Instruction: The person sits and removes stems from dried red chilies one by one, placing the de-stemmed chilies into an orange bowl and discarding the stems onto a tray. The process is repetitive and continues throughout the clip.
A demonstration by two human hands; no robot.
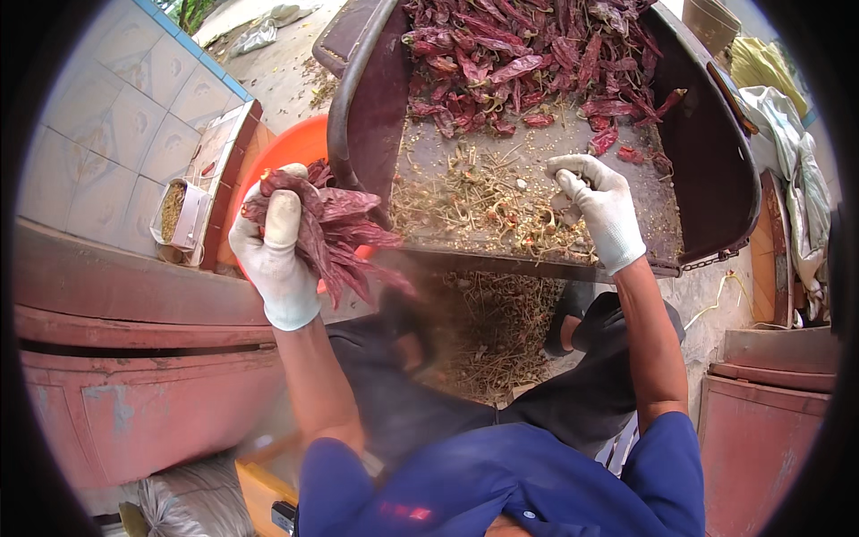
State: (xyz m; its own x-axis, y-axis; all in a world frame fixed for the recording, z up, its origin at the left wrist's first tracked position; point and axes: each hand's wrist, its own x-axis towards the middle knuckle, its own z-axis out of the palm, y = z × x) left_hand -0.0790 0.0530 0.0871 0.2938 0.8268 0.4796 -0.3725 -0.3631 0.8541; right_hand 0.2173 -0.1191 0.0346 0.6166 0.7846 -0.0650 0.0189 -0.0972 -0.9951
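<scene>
My left hand [278, 235], in a white knit glove, is closed around a bunch of dried red chili peppers [335, 235], their tips fanned to the right. It is over the near side of an orange plastic basin [278, 144]. My right hand [597, 201], gloved too, hovers above loose pepper stems [483, 188] and seeds on the floor of a dark cart bed [436, 151]. Its thumb and forefinger are bent close together; whether anything small is between them cannot be told. A large heap of dried chili peppers [523, 54] fills the far part of the bed.
Many discarded stems [496, 329] lie on the ground between my feet. A metal chain [718, 260] hangs at the bed's right corner. To the left are a tiled wall [114, 114] and a small white container [184, 215]; red wooden doors [154, 409] flank me. White sacks [792, 168] are at right.
</scene>
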